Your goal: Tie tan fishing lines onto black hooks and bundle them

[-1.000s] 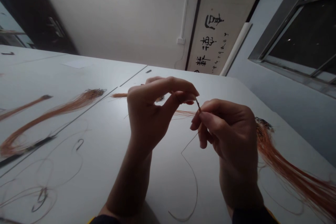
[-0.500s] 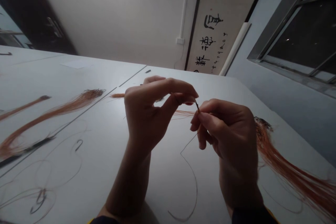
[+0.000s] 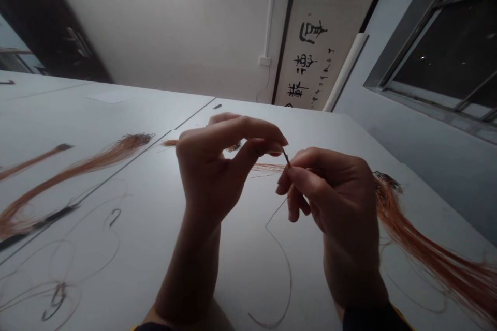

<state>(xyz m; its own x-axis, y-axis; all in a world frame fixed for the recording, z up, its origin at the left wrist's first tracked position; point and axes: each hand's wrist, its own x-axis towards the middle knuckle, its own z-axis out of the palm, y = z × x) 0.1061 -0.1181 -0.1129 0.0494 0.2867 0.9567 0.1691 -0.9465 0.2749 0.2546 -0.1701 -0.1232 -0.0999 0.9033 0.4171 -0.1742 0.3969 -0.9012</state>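
Note:
Above the white table, my left hand (image 3: 213, 165) pinches one end of a small dark fish hook (image 3: 286, 156) between thumb and forefinger. My right hand (image 3: 337, 196) is closed on the hook's other end, thumb against forefinger, its lower fingers curled loosely. Most of the hook is hidden by fingertips. Below the right hand hangs a thin fishing line (image 3: 290, 274), bent once and curving down over the table. Behind the hands, partly covered, runs a strand of orange line (image 3: 267, 167).
A thick bundle of reddish line with hooks (image 3: 423, 240) lies at the right. Leftward are another hooked bundle (image 3: 85, 165) and a thinner one (image 3: 34, 159). A single hook (image 3: 115, 216) and tangled hooks (image 3: 54, 302) with loose line lie nearer. Seams divide the white tabletop (image 3: 151, 248).
Both hands have shifted slightly left in the picture, the view moving a little too. The pinch on the hook is unchanged.

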